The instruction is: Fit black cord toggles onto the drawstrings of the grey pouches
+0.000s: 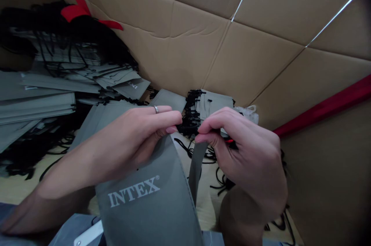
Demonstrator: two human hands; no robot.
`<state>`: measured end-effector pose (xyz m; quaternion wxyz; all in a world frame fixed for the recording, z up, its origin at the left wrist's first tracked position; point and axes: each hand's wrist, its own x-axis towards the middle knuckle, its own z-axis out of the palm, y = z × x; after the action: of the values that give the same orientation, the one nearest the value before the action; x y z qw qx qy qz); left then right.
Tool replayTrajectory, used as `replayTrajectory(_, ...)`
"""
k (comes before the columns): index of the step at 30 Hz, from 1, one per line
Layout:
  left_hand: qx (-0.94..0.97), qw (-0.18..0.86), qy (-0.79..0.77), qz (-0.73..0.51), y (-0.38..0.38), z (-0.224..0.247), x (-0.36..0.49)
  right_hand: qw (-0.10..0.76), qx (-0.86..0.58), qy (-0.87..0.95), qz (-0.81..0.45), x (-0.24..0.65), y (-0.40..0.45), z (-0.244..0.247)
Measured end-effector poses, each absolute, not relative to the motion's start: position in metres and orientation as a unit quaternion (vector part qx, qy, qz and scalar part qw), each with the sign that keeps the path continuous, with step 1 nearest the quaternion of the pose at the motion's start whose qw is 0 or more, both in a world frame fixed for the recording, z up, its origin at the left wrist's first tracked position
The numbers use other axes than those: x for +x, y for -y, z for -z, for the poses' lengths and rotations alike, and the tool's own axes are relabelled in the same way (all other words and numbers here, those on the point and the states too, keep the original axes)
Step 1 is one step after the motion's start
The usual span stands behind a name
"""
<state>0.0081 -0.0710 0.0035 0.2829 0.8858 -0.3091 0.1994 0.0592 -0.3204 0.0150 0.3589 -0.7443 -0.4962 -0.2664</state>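
Note:
A grey pouch (147,207) printed with INTEX in white hangs at the bottom centre. My left hand (142,138), with a ring on one finger, pinches its upper corner between thumb and fingers. To the right of it, my right hand (240,149) holds the top end of a narrow grey strip (198,168) between thumb and forefinger. The strip runs down behind the pouch's right edge, where its lower end is hidden. A gap separates the fingertips of my two hands.
Stacks of grey pouches (49,105) with black cords fill the left side. A red ribbon (75,11) lies on the black cords. More pouches (217,101) sit against the cardboard wall (174,18). A dark red strip (324,103) crosses the right.

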Motion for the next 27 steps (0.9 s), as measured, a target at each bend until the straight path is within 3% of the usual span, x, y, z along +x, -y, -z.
replayTrajectory(22,0.889,0.297,0.289,-0.194,0.07,-0.007,0.007,0.359,-0.747,0.494,0.264,0.063,0.322,-0.019)
replayTrajectory(27,0.898,0.301,0.259,-0.191,0.066,-0.011,0.006,0.456,-0.742,0.418,0.259,0.075,0.339,-0.014)
